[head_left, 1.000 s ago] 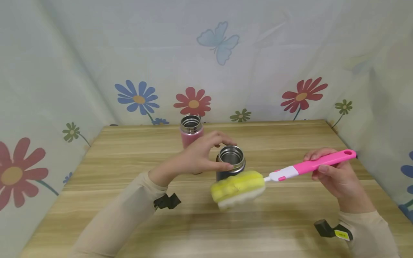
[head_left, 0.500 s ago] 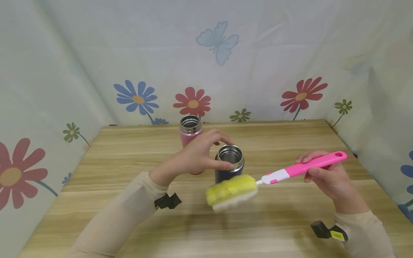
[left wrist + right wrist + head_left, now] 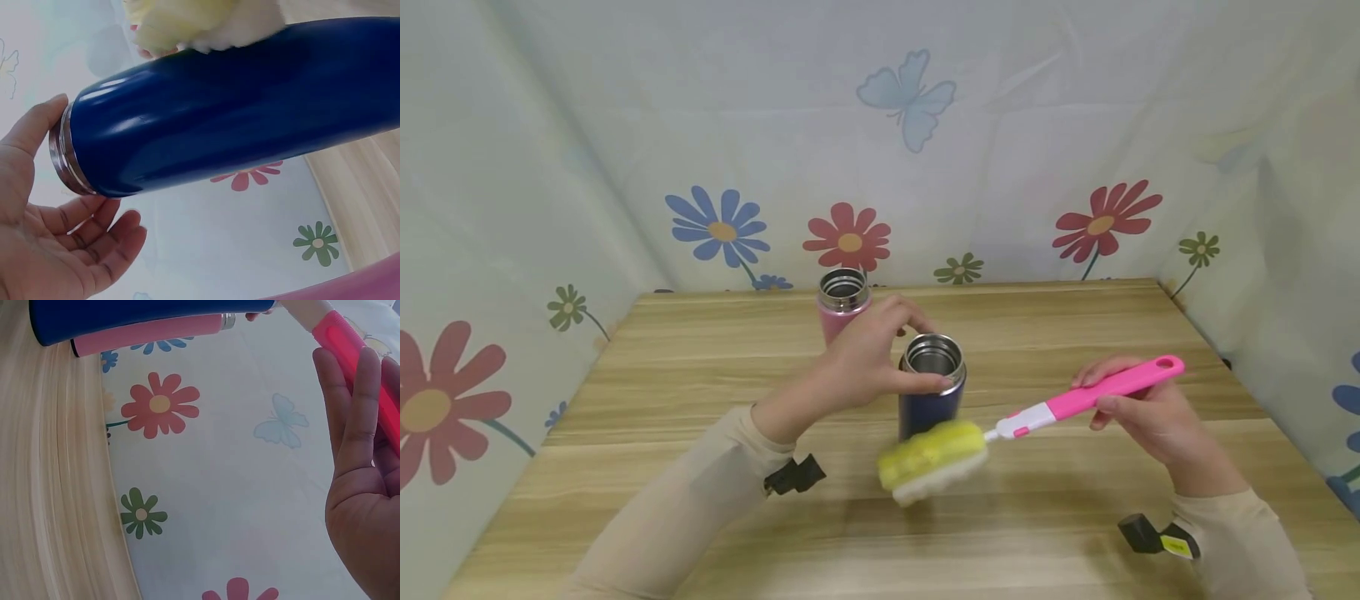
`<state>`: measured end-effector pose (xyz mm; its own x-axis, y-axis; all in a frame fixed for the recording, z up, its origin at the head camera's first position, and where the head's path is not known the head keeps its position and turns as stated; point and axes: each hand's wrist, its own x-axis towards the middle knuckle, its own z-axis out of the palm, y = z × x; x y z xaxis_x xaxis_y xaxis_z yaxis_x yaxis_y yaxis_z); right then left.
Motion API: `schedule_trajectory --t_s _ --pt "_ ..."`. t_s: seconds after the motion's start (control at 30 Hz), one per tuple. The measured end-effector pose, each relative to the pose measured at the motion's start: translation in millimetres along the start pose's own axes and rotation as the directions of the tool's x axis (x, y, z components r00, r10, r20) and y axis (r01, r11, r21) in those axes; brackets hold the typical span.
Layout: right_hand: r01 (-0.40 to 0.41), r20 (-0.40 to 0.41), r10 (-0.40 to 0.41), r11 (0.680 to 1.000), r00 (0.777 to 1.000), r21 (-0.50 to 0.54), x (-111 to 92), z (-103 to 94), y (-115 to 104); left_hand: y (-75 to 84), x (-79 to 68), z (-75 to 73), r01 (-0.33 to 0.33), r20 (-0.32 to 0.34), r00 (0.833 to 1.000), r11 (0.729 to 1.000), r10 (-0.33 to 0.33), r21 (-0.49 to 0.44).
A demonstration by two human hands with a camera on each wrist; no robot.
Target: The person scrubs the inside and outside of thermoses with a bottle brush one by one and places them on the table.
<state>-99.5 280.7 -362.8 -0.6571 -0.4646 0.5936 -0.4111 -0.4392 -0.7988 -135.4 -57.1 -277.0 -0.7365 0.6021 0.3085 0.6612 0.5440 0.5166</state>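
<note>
A dark blue bottle (image 3: pixel 927 410) stands upright with its mouth uncovered, showing a steel interior. My left hand (image 3: pixel 876 354) grips its steel neck (image 3: pixel 70 153), thumb on the near side and fingertips on the far side. In my right hand (image 3: pixel 1157 425) is a bottle brush, its pink handle (image 3: pixel 1116 388) pinched between thumb and fingers. The brush's yellow-and-white sponge head (image 3: pixel 934 460) points left, low in front of the blue bottle, hiding its base in the head view. Behind my left hand is a pink bottle (image 3: pixel 841 320), also uncovered and partly hidden.
A wood-grain table (image 3: pixel 737 500) lies under everything. White curtains with printed flowers and a butterfly (image 3: pixel 907 100) enclose its back and sides. Each sleeve carries a small black wrist camera, such as the left one (image 3: pixel 795 475).
My right hand has moved left and toward me with the brush, so the sponge head sits lower and uncovers more of the blue bottle. My left hand stays at the neck, shifting only slightly.
</note>
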Motion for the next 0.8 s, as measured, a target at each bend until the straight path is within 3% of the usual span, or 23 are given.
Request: schedule_trajectory --t_s 0.17,0.33,0.53,0.8 --pt "-0.038 -0.008 0.037 0.995 0.999 -0.09 1 2.9 0 3.8 -2.2 3.4 0.031 -0.06 0.998 0.998 -0.028 0.053" --pt "-0.112 -0.024 0.11 0.978 0.994 -0.173 1 5.0 0 5.0 -3.4 8.2 0.021 -0.126 0.992 0.994 -0.008 0.107" --pt "-0.147 -0.031 0.144 0.967 0.989 -0.206 1 4.0 2 7.0 -4.9 12.8 0.013 -0.187 0.982 0.985 0.02 0.171" --pt "-0.2 -0.042 0.196 0.944 0.98 -0.263 -1 1.1 6 10.2 -8.5 15.5 0.02 -0.212 0.977 0.978 0.025 0.206"
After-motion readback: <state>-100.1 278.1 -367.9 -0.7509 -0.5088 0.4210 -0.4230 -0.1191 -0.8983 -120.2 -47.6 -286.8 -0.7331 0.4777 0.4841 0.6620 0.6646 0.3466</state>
